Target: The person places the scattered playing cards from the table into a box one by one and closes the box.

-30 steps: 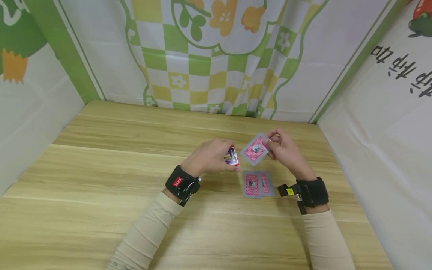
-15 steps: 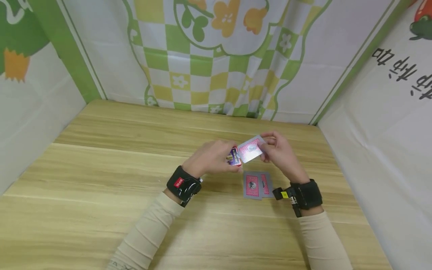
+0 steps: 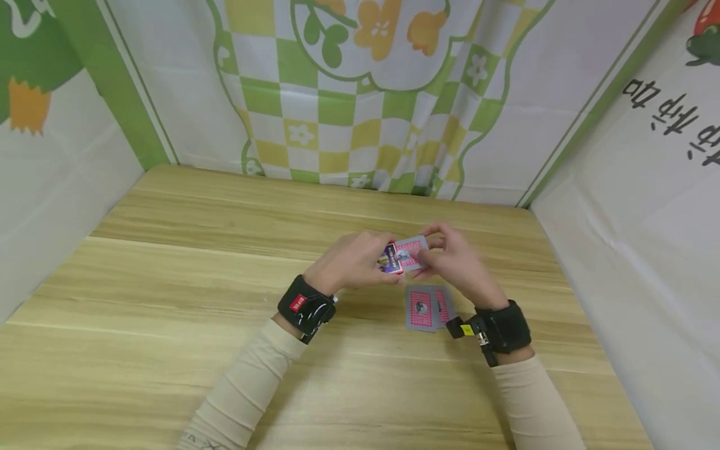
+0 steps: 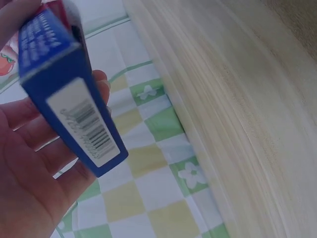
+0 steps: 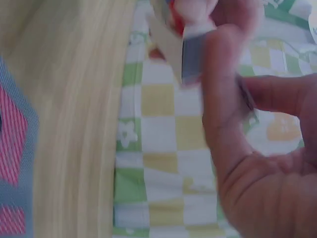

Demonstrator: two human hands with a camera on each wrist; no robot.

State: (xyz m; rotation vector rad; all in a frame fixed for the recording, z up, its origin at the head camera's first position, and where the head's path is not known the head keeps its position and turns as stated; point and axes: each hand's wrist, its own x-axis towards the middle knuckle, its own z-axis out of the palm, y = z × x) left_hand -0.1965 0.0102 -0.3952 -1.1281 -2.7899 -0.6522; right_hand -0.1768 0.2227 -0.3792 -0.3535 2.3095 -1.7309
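My left hand (image 3: 354,261) grips a playing card box (image 3: 389,259) by its edges, just above the table. In the left wrist view the box (image 4: 74,94) shows dark blue sides and a white barcode label. My right hand (image 3: 460,265) pinches a playing card (image 3: 409,252) with a pink-red patterned back and grey border. The card's left end meets the right end of the box and overlaps it in the head view. Motion blurs the right hand (image 5: 233,114) in its wrist view. Two more cards (image 3: 420,307) lie face down, partly overlapping, below the hands.
The wooden table (image 3: 169,300) runs back to a green-and-yellow checked cloth (image 3: 337,125). White printed cloth walls (image 3: 630,250) stand on the left and right. A black camera strap (image 3: 506,326) on the right wrist hangs close to the lying cards.
My right hand has moved left and slightly down, bringing its card from apart to the end of the box. My left hand and the lying cards stay nearly in place.
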